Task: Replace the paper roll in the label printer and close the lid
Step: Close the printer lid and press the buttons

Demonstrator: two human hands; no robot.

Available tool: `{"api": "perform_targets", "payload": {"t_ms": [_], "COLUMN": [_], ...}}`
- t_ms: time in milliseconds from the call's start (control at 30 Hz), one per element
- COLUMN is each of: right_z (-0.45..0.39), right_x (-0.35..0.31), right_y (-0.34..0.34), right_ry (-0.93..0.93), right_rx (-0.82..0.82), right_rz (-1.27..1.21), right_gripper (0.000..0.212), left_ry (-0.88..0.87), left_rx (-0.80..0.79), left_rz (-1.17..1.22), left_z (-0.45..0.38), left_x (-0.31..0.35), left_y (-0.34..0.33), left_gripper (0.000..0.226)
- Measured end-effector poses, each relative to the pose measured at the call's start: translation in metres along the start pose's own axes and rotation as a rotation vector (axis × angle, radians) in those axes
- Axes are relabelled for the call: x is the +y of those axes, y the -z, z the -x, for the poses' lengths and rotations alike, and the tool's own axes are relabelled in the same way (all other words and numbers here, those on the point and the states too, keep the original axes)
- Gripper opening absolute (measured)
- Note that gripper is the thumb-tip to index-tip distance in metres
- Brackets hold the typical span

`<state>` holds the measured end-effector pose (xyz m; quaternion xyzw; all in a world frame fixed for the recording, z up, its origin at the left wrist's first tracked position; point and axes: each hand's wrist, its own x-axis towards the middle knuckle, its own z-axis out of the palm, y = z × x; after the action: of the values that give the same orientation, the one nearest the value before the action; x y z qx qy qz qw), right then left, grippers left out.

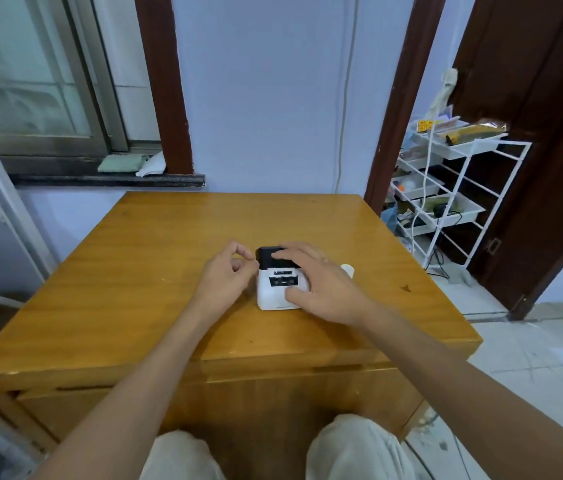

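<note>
Near the middle of the glossy honey-coloured wooden table [134, 271], well back from every edge, sits the small white plastic label printer [278, 291] with its black lid [268, 255] raised at the far side. Over it lies the right hand [321, 282], fingers spread across the lid and thumb resting on the white body, holding the printer loosely. Just left of the printer, the left hand [226, 271] hovers with fingers curled, thumb and forefinger nearly pinched on nothing visible. A small white paper roll [348, 270] peeks out beside the right hand. Bare tabletop stretches wide on all sides.
</note>
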<state>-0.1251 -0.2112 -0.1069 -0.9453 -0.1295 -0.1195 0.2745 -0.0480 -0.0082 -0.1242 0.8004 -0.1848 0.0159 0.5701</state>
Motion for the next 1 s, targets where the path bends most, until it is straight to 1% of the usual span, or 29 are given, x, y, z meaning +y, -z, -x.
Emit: {"api": "perform_targets", "payload": {"t_ms": [33, 100, 167, 200, 300, 367, 433, 500, 600, 733, 833, 900, 1000], "right_z": [-0.002, -0.009, -0.017, -0.022, -0.035, -0.039, -0.037, -0.031, -0.021, -0.005, 0.005, 0.009, 0.012], "right_x": [0.001, 0.001, 0.001, 0.0, -0.004, -0.005, -0.006, -0.007, -0.009, -0.009, -0.01, -0.01, -0.007], "right_y": [-0.001, 0.001, 0.004, 0.005, 0.005, 0.002, -0.001, -0.005, -0.007, -0.01, -0.013, -0.015, -0.02], "right_ry": [0.005, 0.023, 0.031, 0.018, -0.063, -0.104, -0.108, -0.092, -0.076, -0.075, -0.1, -0.124, -0.176], "right_rx": [0.031, 0.063, 0.069, 0.075, 0.082, 0.094, 0.121, 0.147, 0.165, 0.188, 0.198, 0.212, 0.238], "right_rz": [-0.007, 0.016, 0.065, 0.06, 0.009, -0.029, -0.073, -0.064, -0.001, 0.011, -0.034, -0.113, -0.306], "right_gripper": [0.05, 0.034, 0.025, 0.022, 0.016, 0.017, 0.027, 0.04, 0.047, 0.049, 0.046, 0.043, 0.043], "left_ry": [-0.017, -0.043, -0.051, -0.049, -0.028, -0.018, -0.021, -0.041, -0.093, -0.071, -0.063, -0.066, -0.062], "left_rx": [-0.022, -0.058, -0.082, -0.093, -0.098, -0.105, -0.118, -0.127, -0.124, -0.126, -0.166, -0.197, -0.206], "left_rz": [-0.015, -0.053, -0.11, -0.12, -0.085, -0.067, -0.082, -0.178, -0.3, -0.265, -0.251, -0.284, -0.347], "left_z": [0.001, 0.001, 0.0, -0.001, -0.001, -0.001, -0.001, 0.0, 0.002, 0.003, 0.003, 0.003, 0.003], "left_x": [0.0, 0.0, -0.001, -0.001, 0.0, -0.001, -0.001, -0.001, 0.003, 0.004, 0.006, 0.006, 0.007], "left_y": [0.0, -0.001, -0.001, -0.002, -0.003, -0.003, -0.002, -0.001, -0.003, -0.003, -0.001, -0.001, -0.003], "left_gripper": [0.008, 0.027, 0.045, 0.048, 0.044, 0.045, 0.049, 0.057, 0.064, 0.074, 0.075, 0.075, 0.087]}}
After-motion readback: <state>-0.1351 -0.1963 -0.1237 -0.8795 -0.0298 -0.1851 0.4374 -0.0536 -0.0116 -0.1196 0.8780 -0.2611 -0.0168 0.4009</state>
